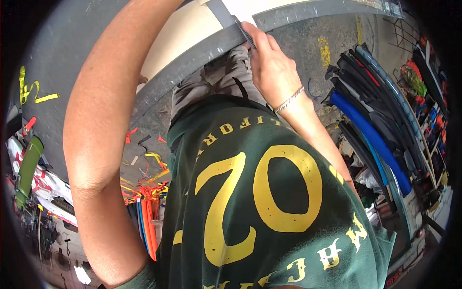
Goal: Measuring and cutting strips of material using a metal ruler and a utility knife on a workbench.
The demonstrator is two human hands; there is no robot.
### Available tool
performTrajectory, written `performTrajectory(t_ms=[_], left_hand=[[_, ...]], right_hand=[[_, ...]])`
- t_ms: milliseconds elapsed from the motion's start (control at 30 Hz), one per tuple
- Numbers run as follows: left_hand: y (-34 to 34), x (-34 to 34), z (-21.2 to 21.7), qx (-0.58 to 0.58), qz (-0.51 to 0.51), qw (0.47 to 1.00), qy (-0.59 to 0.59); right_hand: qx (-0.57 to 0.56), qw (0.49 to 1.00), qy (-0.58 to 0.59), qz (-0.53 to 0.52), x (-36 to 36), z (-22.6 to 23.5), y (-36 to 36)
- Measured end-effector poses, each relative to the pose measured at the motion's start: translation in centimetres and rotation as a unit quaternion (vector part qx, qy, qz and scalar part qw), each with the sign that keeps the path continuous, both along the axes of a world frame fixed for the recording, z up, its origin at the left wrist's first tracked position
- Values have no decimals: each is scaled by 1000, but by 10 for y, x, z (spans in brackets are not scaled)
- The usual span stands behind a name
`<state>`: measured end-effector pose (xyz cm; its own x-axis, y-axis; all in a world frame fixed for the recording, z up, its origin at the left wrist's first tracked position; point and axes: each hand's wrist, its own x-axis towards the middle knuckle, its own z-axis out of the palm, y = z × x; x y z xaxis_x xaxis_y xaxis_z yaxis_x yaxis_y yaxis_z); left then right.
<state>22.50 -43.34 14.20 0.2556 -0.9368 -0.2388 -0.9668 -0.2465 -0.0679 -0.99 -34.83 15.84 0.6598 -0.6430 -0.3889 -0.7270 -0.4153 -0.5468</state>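
Observation:
My left forearm (113, 67) reaches up past the top edge of the picture, so my left hand is out of view. My right hand (274, 70) is at the near edge of a grey-edged table (187, 62), with a bracelet (290, 100) on its wrist. Its fingers are closed on a thin dark flat piece (244, 32), which lies across the table's grey edge. What kind of thing this is, I cannot make out. Pale sheet material (185, 36) covers the tabletop beyond the grey edge.
Rolls of dark and blue fabric (370, 135) stand to the right. Yellow and orange straps (156, 180) hang on the left behind my arm. A yellow strap (36, 94) lies at the far left, above a green roll (29, 168). Scraps litter the floor.

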Motion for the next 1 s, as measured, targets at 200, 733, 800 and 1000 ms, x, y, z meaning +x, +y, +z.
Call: performTrajectory(t_ms=[200, 733, 800, 1000], left_hand=[[8, -4, 17, 193, 22, 980, 47], [0, 16, -42, 167, 59, 984, 31], [-2, -6, -2, 184, 42, 981, 48], [-2, -4, -14, 162, 39, 985, 50]], right_hand=[[33, 999, -20, -23, -19, 9, 8], [-87, 991, -102, 18, 37, -1, -12], [-145, 973, -179, 31, 30, -4, -17], [2, 1000, 23, 10, 39, 9, -25]])
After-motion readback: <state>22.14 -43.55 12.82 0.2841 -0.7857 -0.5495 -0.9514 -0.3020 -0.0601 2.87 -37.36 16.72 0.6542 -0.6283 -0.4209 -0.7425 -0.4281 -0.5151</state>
